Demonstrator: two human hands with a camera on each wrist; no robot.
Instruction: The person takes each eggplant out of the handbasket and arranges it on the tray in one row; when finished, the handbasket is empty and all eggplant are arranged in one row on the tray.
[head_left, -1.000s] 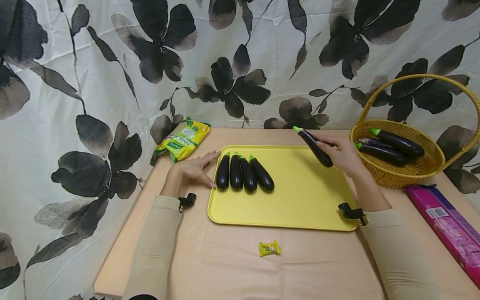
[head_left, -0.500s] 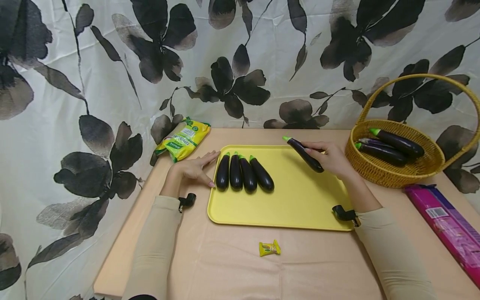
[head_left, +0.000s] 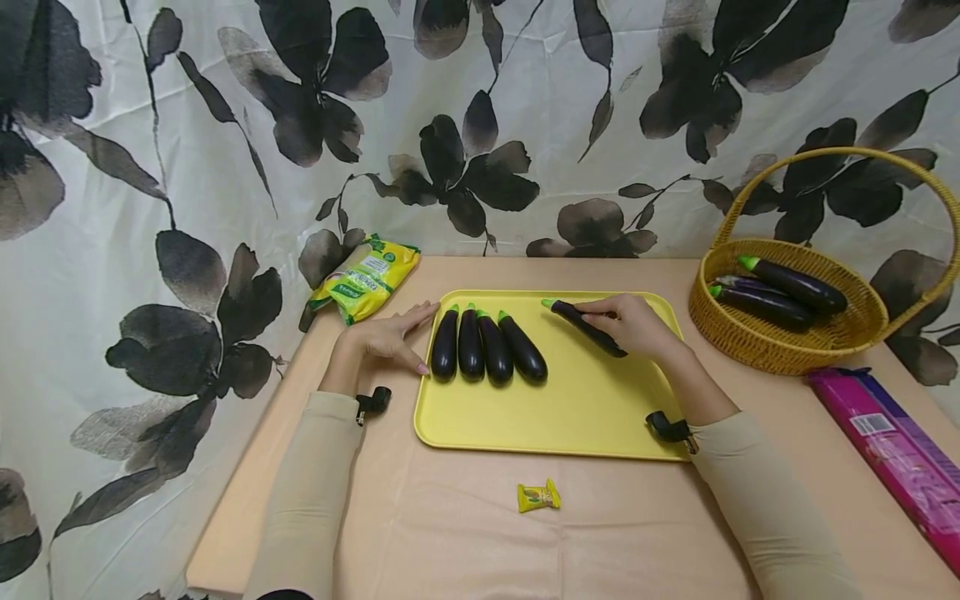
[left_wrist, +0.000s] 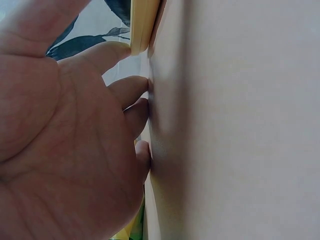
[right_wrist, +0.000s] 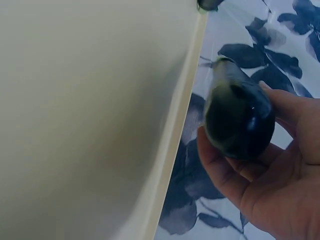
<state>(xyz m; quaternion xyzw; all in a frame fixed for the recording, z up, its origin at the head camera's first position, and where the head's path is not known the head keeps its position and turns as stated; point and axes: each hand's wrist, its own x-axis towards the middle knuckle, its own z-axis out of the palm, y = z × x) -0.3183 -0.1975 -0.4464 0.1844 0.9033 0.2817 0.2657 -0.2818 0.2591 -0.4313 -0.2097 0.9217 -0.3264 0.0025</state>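
Pinching a glossy, elongated, green-tipped dark-purple eggplant (head_left: 596, 335), the right hand (head_left: 633, 325) is holding it above a yellow rectangular plastic-looking tray (head_left: 480, 425), right of four similar eggplants (head_left: 496, 354); the left hand (head_left: 384, 340), loosely spread, is touching the tray's left edge.

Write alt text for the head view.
The right hand holds an eggplant over a yellow tray bearing four eggplants side by side; the left hand touches the tray's edge. A woven basket holding more eggplants stands at right.
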